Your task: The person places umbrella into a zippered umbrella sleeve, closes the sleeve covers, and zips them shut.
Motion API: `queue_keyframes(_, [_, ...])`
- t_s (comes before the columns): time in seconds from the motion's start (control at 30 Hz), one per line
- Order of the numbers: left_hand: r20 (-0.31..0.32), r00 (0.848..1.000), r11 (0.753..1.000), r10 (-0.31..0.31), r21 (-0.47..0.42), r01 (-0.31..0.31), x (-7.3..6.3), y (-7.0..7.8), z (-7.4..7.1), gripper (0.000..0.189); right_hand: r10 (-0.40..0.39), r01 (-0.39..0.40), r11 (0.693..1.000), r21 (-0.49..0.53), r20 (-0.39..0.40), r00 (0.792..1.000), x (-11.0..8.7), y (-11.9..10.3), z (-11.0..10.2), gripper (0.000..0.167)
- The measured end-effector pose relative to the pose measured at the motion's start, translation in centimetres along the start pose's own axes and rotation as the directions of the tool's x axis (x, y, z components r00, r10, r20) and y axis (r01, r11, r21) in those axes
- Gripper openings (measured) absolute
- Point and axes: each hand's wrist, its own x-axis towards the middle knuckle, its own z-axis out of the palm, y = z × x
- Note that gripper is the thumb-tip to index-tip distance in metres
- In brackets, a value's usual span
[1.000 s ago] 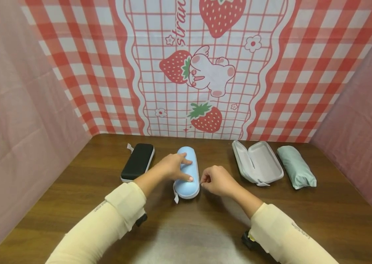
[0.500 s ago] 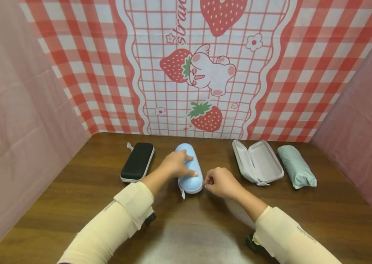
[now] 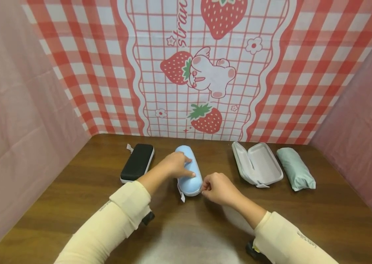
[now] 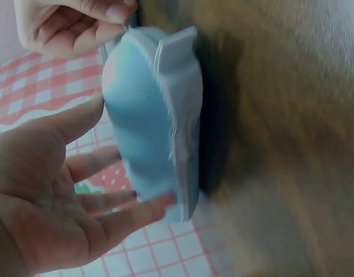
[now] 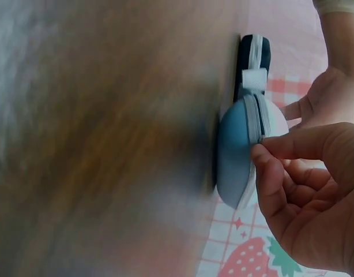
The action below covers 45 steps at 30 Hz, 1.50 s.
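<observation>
"Where could a hand slip through?"
"Between the blue zippered case (image 3: pixel 191 186) and the open grey case (image 3: pixel 265 165), from the far side; the right hand (image 3: pixel 219 187) plugs the near end."
"And between the blue and the black case (image 3: pixel 138 161)?"
"The left hand (image 3: pixel 174 165) and its forearm (image 3: pixel 151 181) bar that. The green pouch (image 3: pixel 295 168) lies just beside the open grey case."

The right hand (image 3: pixel 219 188) hides the part of the zip (image 5: pixel 256 112) it pinches, the left hand (image 3: pixel 175 165) covers some of the case (image 3: pixel 190 185) beside this grip, the table (image 5: pixel 108 133) below it blurs in the right wrist view, and lettering (image 3: pixel 306 240) behind it is too small to read.
</observation>
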Motion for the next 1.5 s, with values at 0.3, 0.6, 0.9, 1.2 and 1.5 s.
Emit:
queue_keyframes(0.3, [0.042,0.971,0.962,0.237,0.127,-0.240,-0.6,-1.4,-0.9,0.057,-0.026,0.027,1.000,-0.016,0.049,0.998,0.0,1.5,-1.4,0.015])
queue_keyframes(0.6, [-0.015,0.971,0.935,0.239,0.272,-0.226,-0.5,-2.0,0.6,0.067,0.059,-0.059,0.997,-0.057,0.007,0.998,0.4,3.4,-1.9,0.014])
queue_keyframes(0.9, [0.001,0.963,0.918,0.269,0.303,-0.257,-0.8,-2.5,0.8,0.059,0.060,-0.065,0.995,-0.074,-0.075,0.995,0.9,5.2,-1.9,0.013])
queue_keyframes(1.2, [-0.018,0.967,0.876,0.255,0.427,-0.223,-1.1,-2.5,0.7,0.054,0.048,-0.052,0.996,-0.077,-0.054,0.997,0.8,5.4,-2.2,0.012])
queue_keyframes(1.5, [-0.026,0.978,0.846,0.209,0.506,-0.167,-1.2,-2.1,1.0,0.060,0.036,-0.038,0.998,-0.042,-0.044,0.998,0.5,5.6,-2.3,0.012])
